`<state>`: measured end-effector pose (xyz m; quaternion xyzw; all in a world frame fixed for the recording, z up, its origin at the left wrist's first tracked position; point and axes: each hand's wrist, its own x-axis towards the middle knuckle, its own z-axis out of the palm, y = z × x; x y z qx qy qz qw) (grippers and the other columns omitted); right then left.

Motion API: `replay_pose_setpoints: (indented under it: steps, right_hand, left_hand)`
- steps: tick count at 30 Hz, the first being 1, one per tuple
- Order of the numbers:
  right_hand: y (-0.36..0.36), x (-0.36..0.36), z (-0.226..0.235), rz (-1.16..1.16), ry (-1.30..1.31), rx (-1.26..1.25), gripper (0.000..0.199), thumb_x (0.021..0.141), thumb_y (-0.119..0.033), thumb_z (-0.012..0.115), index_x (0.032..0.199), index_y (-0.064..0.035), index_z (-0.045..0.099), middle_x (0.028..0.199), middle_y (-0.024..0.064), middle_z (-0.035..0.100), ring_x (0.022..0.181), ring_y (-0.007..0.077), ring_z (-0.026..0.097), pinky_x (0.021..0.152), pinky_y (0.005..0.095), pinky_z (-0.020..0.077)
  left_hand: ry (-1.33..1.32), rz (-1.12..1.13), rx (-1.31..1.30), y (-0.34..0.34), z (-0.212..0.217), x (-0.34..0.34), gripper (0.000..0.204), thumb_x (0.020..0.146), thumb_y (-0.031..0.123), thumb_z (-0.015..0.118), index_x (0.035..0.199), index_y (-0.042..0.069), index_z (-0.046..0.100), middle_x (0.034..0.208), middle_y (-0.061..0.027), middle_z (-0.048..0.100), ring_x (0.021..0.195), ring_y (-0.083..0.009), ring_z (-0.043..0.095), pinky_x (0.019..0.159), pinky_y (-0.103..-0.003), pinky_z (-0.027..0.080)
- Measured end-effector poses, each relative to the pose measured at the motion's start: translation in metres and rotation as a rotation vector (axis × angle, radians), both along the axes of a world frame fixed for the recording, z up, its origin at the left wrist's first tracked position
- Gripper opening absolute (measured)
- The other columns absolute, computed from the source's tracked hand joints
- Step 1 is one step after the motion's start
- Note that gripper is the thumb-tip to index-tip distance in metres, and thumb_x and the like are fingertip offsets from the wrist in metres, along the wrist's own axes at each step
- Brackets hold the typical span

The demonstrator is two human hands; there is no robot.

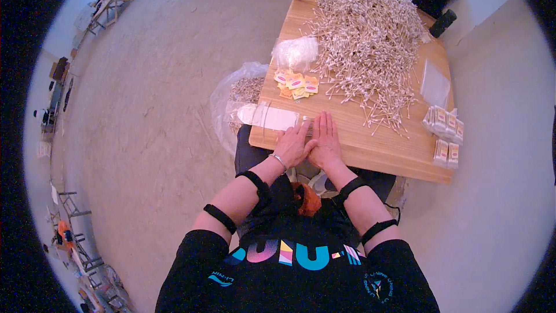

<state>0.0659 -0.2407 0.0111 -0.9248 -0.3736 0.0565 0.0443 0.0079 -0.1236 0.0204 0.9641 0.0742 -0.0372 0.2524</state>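
Both my hands are at the near edge of the wooden table, with a small row of cotton swabs [310,127] lying between them. My right hand [326,142] lies flat along the right side of the row, its fingers straight and together. From the left, my left hand [293,145] reaches to the row with its fingers stretched out and its thumb toward the right hand. Just beyond the left fingers lies a clear plastic bag [280,119] with a white sheet in it. A large heap of loose swabs [370,35] covers the table's far part.
Yellow printed cards [296,84] and a pile of clear bags [296,52] lie on the left. Packed swab packets [445,127] stand at the right edge, near flat plastic sleeves [435,84]. A plastic sack of swabs [246,93] sits beside the table. A wall is on the right.
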Motion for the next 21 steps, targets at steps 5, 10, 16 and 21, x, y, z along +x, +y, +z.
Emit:
replay_pose_setpoints:
  steps: [5,10,16,21]
  right_hand:
    - [-0.001,0.001,-0.011,-0.009,-0.043,0.048,0.069,0.083,-0.029,0.038,0.135,0.0070,0.012,0.143,0.0232,0.005,0.134,0.0345,0.003,0.109,0.0416,0.0035]
    - [0.001,0.000,-0.001,-0.022,0.046,0.053,0.071,0.081,-0.031,0.043,0.134,0.0079,0.014,0.143,0.0240,0.008,0.134,0.0360,0.005,0.109,0.0425,0.0062]
    - [0.000,0.000,-0.002,-0.018,0.020,0.070,0.078,0.078,-0.034,0.048,0.133,0.0087,0.015,0.142,0.0242,0.009,0.134,0.0362,0.005,0.109,0.0433,0.0065]
    - [-0.001,0.002,-0.009,0.013,-0.031,0.051,0.079,0.077,-0.035,0.048,0.134,0.0085,0.015,0.142,0.0247,0.009,0.134,0.0358,0.005,0.109,0.0432,0.0053]
  left_hand:
    - [0.047,0.013,0.013,-0.002,0.009,0.006,0.056,0.084,0.038,0.046,0.130,0.008,0.033,0.106,-0.0144,0.056,0.097,-0.0297,0.053,0.081,-0.047,0.036]
    - [0.190,-0.009,0.034,0.001,0.018,0.010,0.060,0.080,0.027,0.050,0.132,0.008,0.028,0.105,-0.0118,0.057,0.095,-0.0282,0.055,0.078,-0.048,0.037]
    - [0.246,0.079,0.020,-0.003,0.019,0.019,0.065,0.076,0.020,0.053,0.133,0.008,0.025,0.101,-0.0122,0.059,0.091,-0.0288,0.057,0.076,-0.048,0.038]
    - [0.190,0.067,0.046,-0.002,0.014,0.017,0.064,0.076,0.018,0.053,0.133,0.007,0.026,0.098,-0.0118,0.060,0.087,-0.0292,0.059,0.075,-0.048,0.038]
